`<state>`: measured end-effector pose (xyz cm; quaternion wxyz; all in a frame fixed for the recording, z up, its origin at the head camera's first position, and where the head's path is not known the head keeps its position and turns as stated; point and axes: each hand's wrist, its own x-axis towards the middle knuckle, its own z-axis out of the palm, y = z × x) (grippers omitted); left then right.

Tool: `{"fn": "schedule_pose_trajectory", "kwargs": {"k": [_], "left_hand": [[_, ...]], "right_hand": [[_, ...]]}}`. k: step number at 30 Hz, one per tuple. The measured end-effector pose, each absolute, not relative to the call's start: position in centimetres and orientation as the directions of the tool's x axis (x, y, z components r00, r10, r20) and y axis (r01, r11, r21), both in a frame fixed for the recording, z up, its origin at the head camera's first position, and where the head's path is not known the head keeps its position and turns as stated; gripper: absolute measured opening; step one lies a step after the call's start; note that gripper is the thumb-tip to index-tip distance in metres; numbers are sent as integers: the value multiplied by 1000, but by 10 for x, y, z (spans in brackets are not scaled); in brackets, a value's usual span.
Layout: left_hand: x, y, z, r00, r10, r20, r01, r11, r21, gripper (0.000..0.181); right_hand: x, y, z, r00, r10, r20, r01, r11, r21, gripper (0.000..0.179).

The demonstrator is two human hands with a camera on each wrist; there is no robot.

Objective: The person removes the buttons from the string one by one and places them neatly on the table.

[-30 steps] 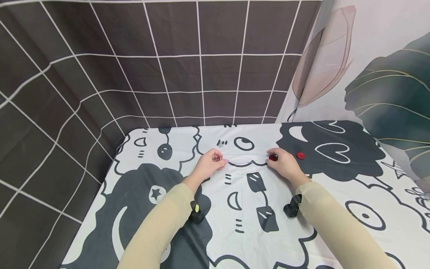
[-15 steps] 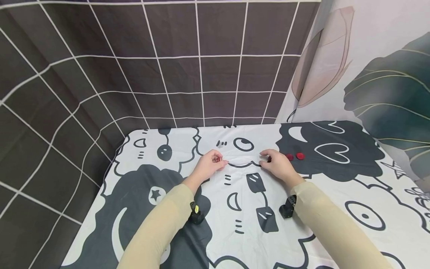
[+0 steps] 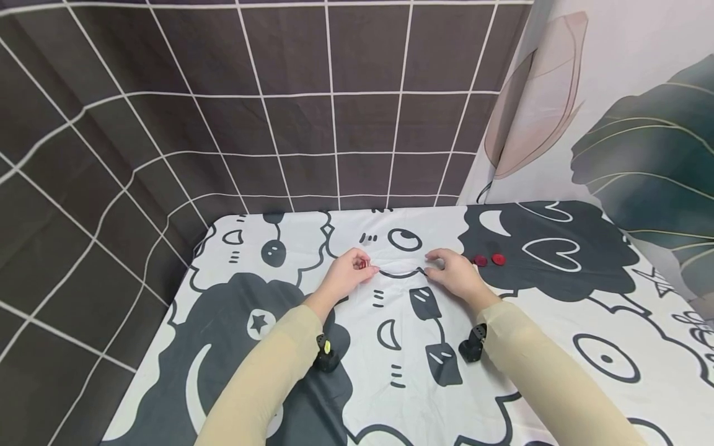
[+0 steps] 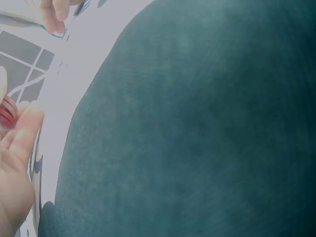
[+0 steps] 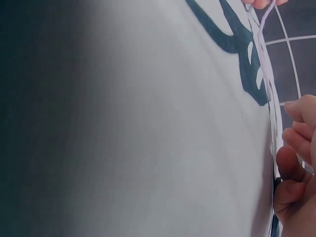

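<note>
My left hand (image 3: 341,277) pinches several small round red discs (image 4: 7,114) stacked between thumb and fingers; the head view shows only a sliver of them. Across from it, my right hand (image 3: 460,275) hovers close over the sheet, thumb apart from loosely curled fingers, and no disc shows in it. In the right wrist view, these bent fingers (image 5: 294,163) appear with nothing between them. A dark red disc (image 3: 480,261) lies just behind the right hand's knuckles. Beside it, to the right, lies a brighter red disc (image 3: 499,259).
A sheet (image 3: 413,409) with black-and-white cartoon print covers the surface under both hands. Behind stands a dark curtain (image 3: 362,124) with a white grid, and at the right a leaf-patterned hanging (image 3: 658,142). Black wrist cameras (image 3: 326,354) sit under the forearms.
My right hand has moved left, toward the left hand. The dark red disc seen at its fingers earlier no longer shows there; one lies uncovered beside the brighter disc. My left hand stays put.
</note>
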<state>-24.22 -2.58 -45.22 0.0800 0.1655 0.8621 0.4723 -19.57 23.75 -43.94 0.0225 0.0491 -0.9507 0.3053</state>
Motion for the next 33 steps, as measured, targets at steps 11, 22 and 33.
{"fn": "schedule_pose_trajectory", "kwargs": {"k": [11,22,33], "left_hand": [[-242,-29,-451,-932,361,0,179,462,869,31],[-240,-32,-448,-938,345,-3,164,453,876,30],[-240,-25,-449,-935,354,4,199,515,834,32]], "right_hand": [[-198,227,-440,-989,-125,73,-144,798,-585,36],[-199,209,-438,-990,-131,52,-137,802,-581,37],[-198,206,-438,-982,-176,63,-179,779,-601,37]]}}
